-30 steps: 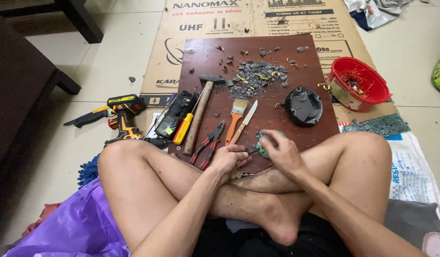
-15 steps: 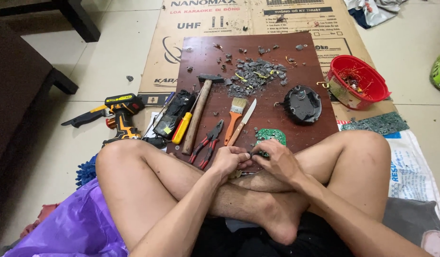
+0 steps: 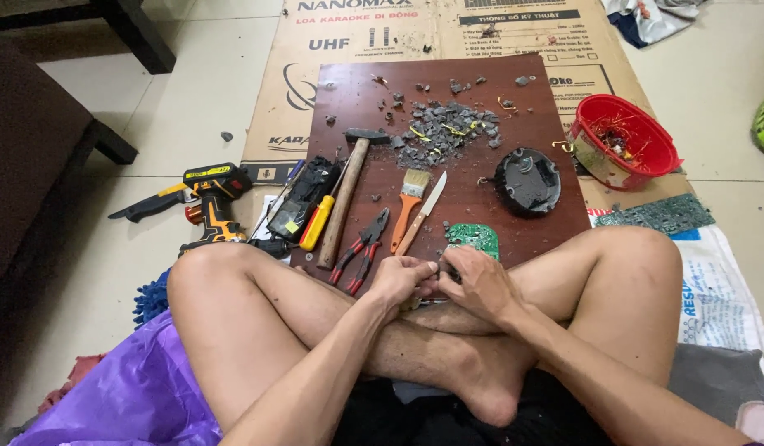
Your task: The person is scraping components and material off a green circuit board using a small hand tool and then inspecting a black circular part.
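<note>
A person is seen from a head-worn camera, seated cross-legged on a pale tiled floor, with both bare hands brought together just above the crossed shins at the near edge of a dark reddish-brown wooden board (image 3: 473, 194). The left hand (image 3: 398, 278) is curled, its fingers closed around something small that is mostly hidden; the right hand (image 3: 479, 282) is likewise curled and pressed against it, thumb and fingers pinched on the same small dark piece (image 3: 438, 277) between the two hands. What that piece is cannot be told. Just beyond the right hand, a small green printed circuit board (image 3: 473, 238) lies flat on the wooden board, close to the knuckles. To the left of the hands, red-handled pliers (image 3: 361, 250) lie on the board, and beside them an orange-handled paintbrush (image 3: 408, 202) and a slim knife with a pale blade (image 3: 423, 212). A wooden-handled hammer (image 3: 347, 194) lies lengthwise further left, next to a yellow-and-red-handled screwdriver (image 3: 318, 223). In the middle of the board a heap of grey broken fragments with bits of yellow wire (image 3: 444, 132) is spread, and to its right a round black plastic casing (image 3: 526, 180) is set. Off the board to the right, a red plastic bowl (image 3: 626, 136) rests on flattened brown cardboard (image 3: 291, 99). On the floor to the left, a yellow-and-black cordless drill (image 3: 213, 202) lies on its side. A purple plastic sheet (image 3: 126, 396) is bunched by the left knee.
</note>
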